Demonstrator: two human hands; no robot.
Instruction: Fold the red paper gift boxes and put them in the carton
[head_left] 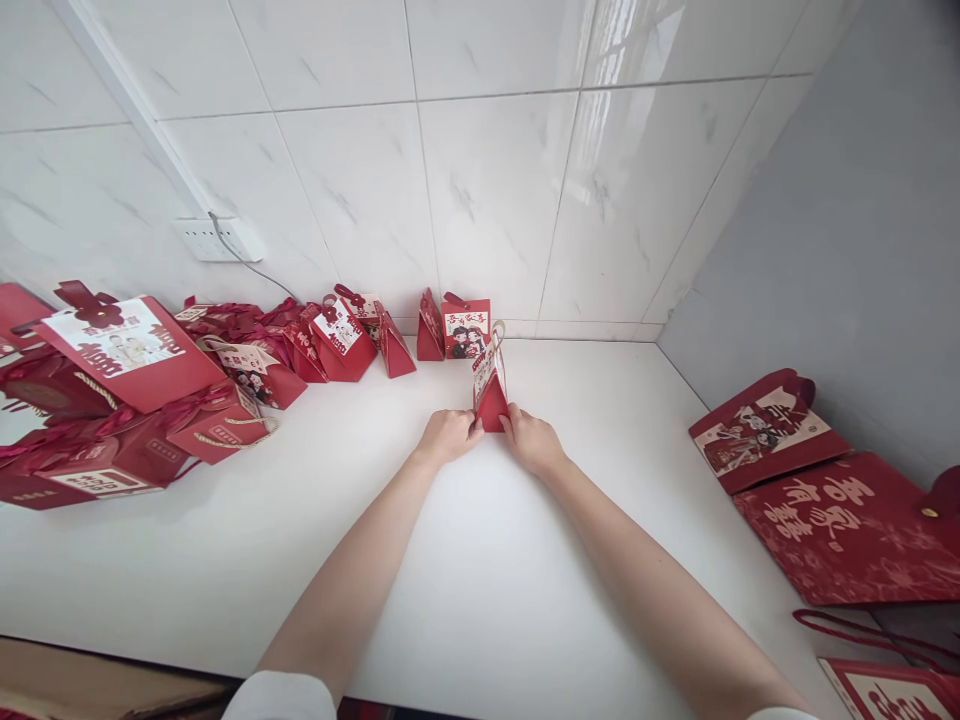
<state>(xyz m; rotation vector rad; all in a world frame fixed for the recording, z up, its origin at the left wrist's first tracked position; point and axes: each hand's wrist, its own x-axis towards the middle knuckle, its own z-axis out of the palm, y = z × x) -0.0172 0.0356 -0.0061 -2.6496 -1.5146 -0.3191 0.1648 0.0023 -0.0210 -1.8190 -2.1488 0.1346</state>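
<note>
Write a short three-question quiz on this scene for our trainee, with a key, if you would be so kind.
1. True or false: the left grip and the right grip both touch a triangular red gift box.

2. Which fitting is mounted on the tiled wall?
A) a clock
B) a socket panel
C) a mirror

3. Fill in the blank: the boxes with pale rope handles stand toward the person's ____ side of the white tabletop.

Key: 1. True; 2. B; 3. left.

wall socket (201, 240) | grey cable (259, 270) across it | red bags (855, 535), far right | brown sheet (97, 682), lower left, perhaps cardboard
</note>
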